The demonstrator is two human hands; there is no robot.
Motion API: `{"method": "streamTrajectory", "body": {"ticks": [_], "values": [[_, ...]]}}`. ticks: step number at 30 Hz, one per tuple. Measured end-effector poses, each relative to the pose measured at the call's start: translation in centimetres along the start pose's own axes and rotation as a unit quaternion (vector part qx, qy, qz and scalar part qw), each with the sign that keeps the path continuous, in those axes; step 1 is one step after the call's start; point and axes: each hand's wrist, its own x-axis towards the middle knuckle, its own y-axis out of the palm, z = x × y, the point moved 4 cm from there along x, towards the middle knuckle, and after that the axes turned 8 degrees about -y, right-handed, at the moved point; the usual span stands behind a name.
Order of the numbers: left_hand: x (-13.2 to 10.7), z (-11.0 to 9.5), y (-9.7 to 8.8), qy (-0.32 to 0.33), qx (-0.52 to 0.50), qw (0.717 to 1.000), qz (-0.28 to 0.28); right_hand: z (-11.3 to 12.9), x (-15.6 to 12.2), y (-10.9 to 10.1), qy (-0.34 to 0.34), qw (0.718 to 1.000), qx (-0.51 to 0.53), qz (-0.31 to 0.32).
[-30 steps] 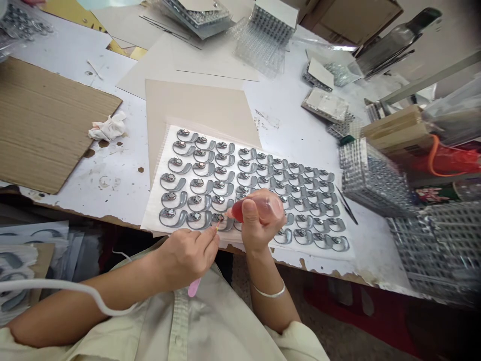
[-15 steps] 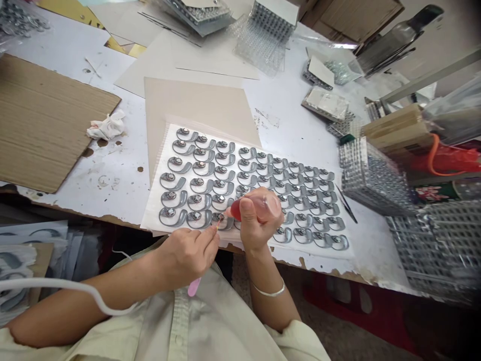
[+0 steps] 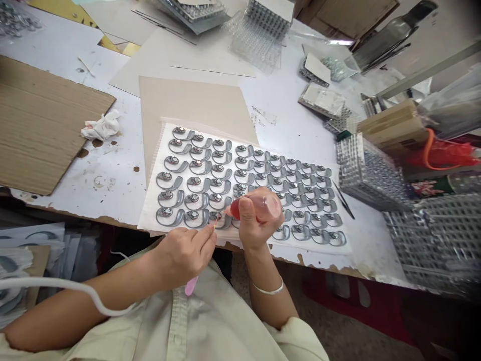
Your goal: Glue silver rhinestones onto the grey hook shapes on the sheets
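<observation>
My left hand [image 3: 184,255] pinches a thin pick with a pink handle [image 3: 191,286], and its yellowish tip [image 3: 215,224] touches a metal disc at the near edge of the parts. My right hand [image 3: 259,218] grips a red rubber squeeze bulb [image 3: 244,208], whose slim nozzle points at the same spot. Both hands rest over a white sheet [image 3: 148,210] laid with several rows of curved grey parts [image 3: 195,200], each with a small metal disc. My right hand hides part of the rows.
The table [image 3: 108,200] is white and stained, with a chipped front edge. Left of the sheet lie brown cardboard [image 3: 41,125] and crumpled tissue [image 3: 100,126]. Tweezers [image 3: 343,199] and stacked clear plastic racks [image 3: 370,173] stand to the right. A white cable [image 3: 67,285] crosses my left arm.
The whole scene has shifted slightly left and up in view. Both hands keep the same hold, with the pick tip and nozzle at the same part.
</observation>
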Motion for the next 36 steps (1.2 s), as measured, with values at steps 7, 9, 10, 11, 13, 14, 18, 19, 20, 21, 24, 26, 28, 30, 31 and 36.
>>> {"method": "streamTrajectory", "body": {"ticks": [7, 9, 10, 11, 13, 14, 18, 19, 20, 21, 24, 26, 28, 30, 31, 36], "values": [[0.0, 0.0, 0.0, -0.002, -0.011, 1.0, 0.002, 0.4, -0.1, -0.1, -0.029, 1.0, -0.008, 0.0], [0.1, 0.0, 0.0, -0.001, -0.013, 1.0, 0.005, 0.7, 0.0, -0.2, -0.045, 0.999, -0.008, -0.001], [0.1, 0.0, 0.0, -0.002, -0.014, 1.0, 0.005, 0.9, 0.0, -0.2, -0.051, 0.999, -0.008, -0.002], [0.1, 0.1, 0.0, -0.001, -0.014, 1.0, 0.006, 1.0, 0.1, -0.3, -0.058, 0.998, -0.008, -0.004], [0.0, 0.1, 0.0, -0.001, -0.015, 1.0, 0.006, 1.2, 0.1, -0.4, -0.071, 0.997, -0.007, -0.007], [0.0, 0.1, 0.0, -0.002, -0.016, 1.0, 0.009, 1.2, 0.1, -0.4, -0.077, 0.997, -0.007, -0.007], [0.0, 0.2, 0.1, -0.004, -0.019, 1.0, 0.02, 1.2, -0.2, -0.6, -0.087, 0.996, -0.008, -0.009], [0.0, 0.2, 0.1, -0.005, -0.02, 1.0, 0.02, 1.2, -0.3, -0.7, -0.089, 0.996, -0.01, -0.009], [0.1, 0.3, 0.1, -0.006, -0.021, 1.0, 0.018, 1.2, -0.3, -0.7, -0.089, 0.996, -0.012, -0.009], [0.1, 0.3, 0.0, -0.007, -0.023, 1.0, 0.017, 1.2, -0.4, -0.7, -0.09, 0.996, -0.012, -0.008], [0.0, 0.4, 0.1, -0.01, -0.034, 0.999, 0.019, 1.3, -0.4, -0.8, -0.095, 0.995, -0.004, -0.006], [-0.1, 0.5, 0.2, -0.011, -0.043, 0.999, 0.025, 1.4, -0.4, -0.8, -0.101, 0.995, 0.003, -0.005], [-0.3, 0.6, 0.3, -0.016, -0.05, 0.998, 0.022, 1.5, -0.4, -0.8, -0.106, 0.994, 0.005, -0.003], [-0.5, 0.7, 0.4, -0.021, -0.054, 0.998, 0.017, 1.6, -0.3, -0.8, -0.11, 0.994, 0.007, -0.003], [-0.6, 0.7, 0.5, -0.023, -0.055, 0.998, 0.016, 1.6, -0.3, -0.8, -0.111, 0.994, 0.008, -0.003], [-0.9, 1.0, 0.6, -0.025, -0.063, 0.997, 0.023, 1.6, -0.3, -0.8, -0.103, 0.995, 0.009, 0.001]]}}
